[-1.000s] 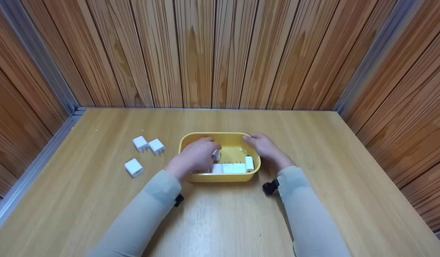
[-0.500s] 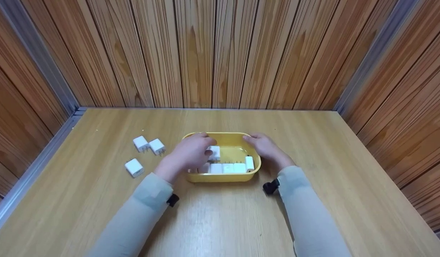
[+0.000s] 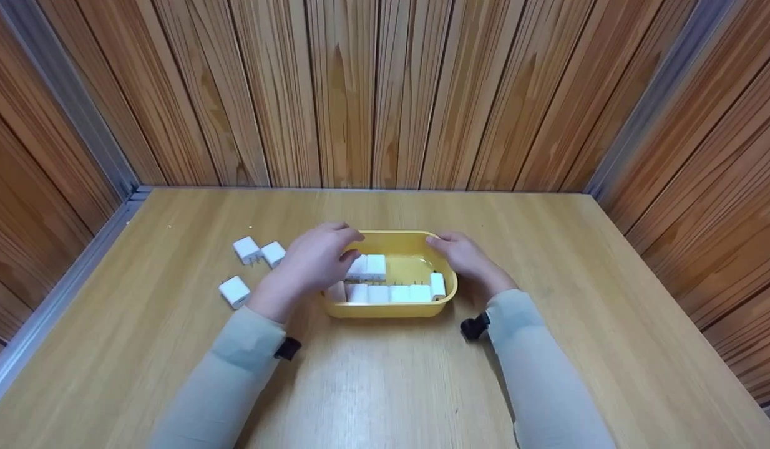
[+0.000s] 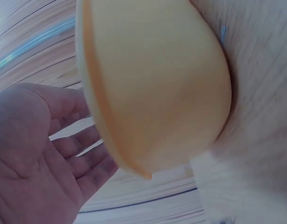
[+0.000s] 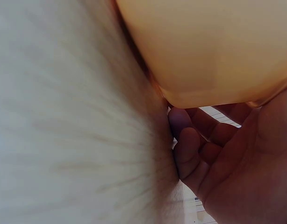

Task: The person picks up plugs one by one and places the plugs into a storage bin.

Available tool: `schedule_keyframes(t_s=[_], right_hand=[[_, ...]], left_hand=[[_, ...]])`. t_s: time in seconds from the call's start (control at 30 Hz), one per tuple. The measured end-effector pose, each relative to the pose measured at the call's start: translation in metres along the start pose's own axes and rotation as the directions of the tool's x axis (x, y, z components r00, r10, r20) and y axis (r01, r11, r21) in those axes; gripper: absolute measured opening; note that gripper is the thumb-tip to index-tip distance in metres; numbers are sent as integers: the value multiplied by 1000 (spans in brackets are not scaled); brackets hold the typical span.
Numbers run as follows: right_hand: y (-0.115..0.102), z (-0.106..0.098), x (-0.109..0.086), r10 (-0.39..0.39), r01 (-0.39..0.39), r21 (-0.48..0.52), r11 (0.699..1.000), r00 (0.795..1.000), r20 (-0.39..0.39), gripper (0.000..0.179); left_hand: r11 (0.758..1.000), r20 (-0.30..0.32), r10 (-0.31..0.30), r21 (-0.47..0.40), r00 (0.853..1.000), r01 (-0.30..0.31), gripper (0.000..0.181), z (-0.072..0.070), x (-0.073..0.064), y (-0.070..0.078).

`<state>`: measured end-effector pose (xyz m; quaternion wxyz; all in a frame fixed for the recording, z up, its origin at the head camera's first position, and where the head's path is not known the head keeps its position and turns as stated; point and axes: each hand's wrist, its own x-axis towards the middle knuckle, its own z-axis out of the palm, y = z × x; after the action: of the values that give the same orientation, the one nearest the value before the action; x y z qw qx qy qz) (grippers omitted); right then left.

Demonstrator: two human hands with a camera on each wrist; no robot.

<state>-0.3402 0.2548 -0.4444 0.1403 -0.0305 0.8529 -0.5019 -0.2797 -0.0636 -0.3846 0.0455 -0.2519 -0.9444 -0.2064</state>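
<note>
A yellow plastic basin [image 3: 391, 310] stands on the table with white charger plugs inside. Along its near side runs a row of plugs [image 3: 399, 294], prongs pointing away from me; one plug [image 3: 437, 285] stands at the row's right end. Behind the row, two plugs [image 3: 367, 267] sit side by side. My left hand [image 3: 313, 262] hovers over the basin's left end with loosely bent fingers. The left wrist view shows its bare palm [image 4: 36, 154], the fingertips hidden behind the rim. At the right end, my right hand [image 3: 467, 260] holds the basin, thumb over the rim and fingers outside.
Left of the basin, three loose charger plugs lie on the wooden table [image 3: 385, 386]: two close together, a far plug [image 3: 246, 249] and one partly behind my hand [image 3: 272, 254], and a nearer plug [image 3: 234, 292]. Wood-panelled walls [image 3: 397, 93] enclose the back and sides.
My left hand has drawn back leftward from the basin's middle and let go of a plug, uncovering the two plugs of the second row. The right hand stays on the rim.
</note>
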Motion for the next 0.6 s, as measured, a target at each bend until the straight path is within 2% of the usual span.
schedule_keyframes(t_s=[0.07, 0.17, 0.3, 0.43, 0.6], right_hand=[[-1, 1, 0, 6, -6, 2, 1000, 1000, -8, 58], [-2, 2, -2, 58, -58, 42, 997, 998, -2, 59], [-3, 2, -3, 105, -105, 68, 992, 994, 9, 63], [-3, 2, -3, 103, -103, 30, 994, 995, -1, 68], [-3, 0, -3, 103, -103, 55, 993, 995, 0, 61]], left_hand=[[1000, -15, -20, -4, 1000, 20, 33, -4, -3, -4], [996, -16, -75, -38, 997, 75, 33, -11, -8, -12], [988, -14, -137, -67, 990, 136, 34, -19, -16, -28], [989, -38, -141, -55, 989, 139, 35, -24, -23, -46], [983, -39, -173, -74, 984, 170, 35, -29, -29, -62]])
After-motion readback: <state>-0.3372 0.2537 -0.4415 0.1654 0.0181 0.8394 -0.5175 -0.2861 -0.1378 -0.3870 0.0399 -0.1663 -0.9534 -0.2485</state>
